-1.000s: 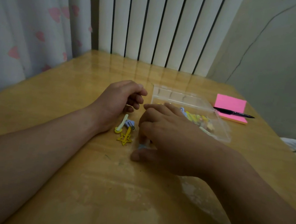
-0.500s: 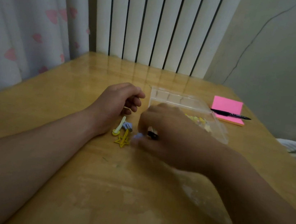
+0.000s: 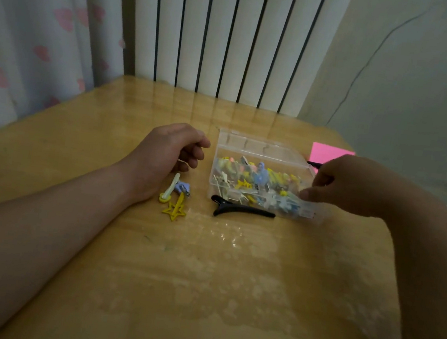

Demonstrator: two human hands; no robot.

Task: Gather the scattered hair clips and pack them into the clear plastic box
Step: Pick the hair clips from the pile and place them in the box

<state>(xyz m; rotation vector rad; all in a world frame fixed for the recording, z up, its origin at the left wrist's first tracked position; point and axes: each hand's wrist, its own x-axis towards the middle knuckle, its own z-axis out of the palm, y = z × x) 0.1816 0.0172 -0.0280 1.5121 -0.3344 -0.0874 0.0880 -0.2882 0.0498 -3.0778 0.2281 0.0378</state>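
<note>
The right hand (image 3: 356, 184) has swung away from the middle of the table (image 3: 202, 280) to the near right corner of the box (image 3: 259, 147). That uncovers a black clip (image 3: 242, 210), which lies flat just left of that hand's thumb and right up against the box's front wall.

The right hand's fingers are curled downward with the thumb tip at the box's front edge. Whether it grips the box, holds a clip or holds nothing, I cannot tell. The left hand (image 3: 168, 150) rests on the table, well to the left of the box. Its fingers are loosely curled and a thin pale strand shows beneath them; I cannot tell whether it is held.

The box sits open between the hands, already crowded with coloured clips. Just below the left wrist lie a yellow star clip (image 3: 174, 209), a cream clip (image 3: 170, 189) and a pale blue clip (image 3: 181, 187), all touching.

The light box could slide or tip if the right hand pulls on its corner, spilling its contents. The long black clip may jam on the pile. The left forearm could sweep the three small clips away.
</note>
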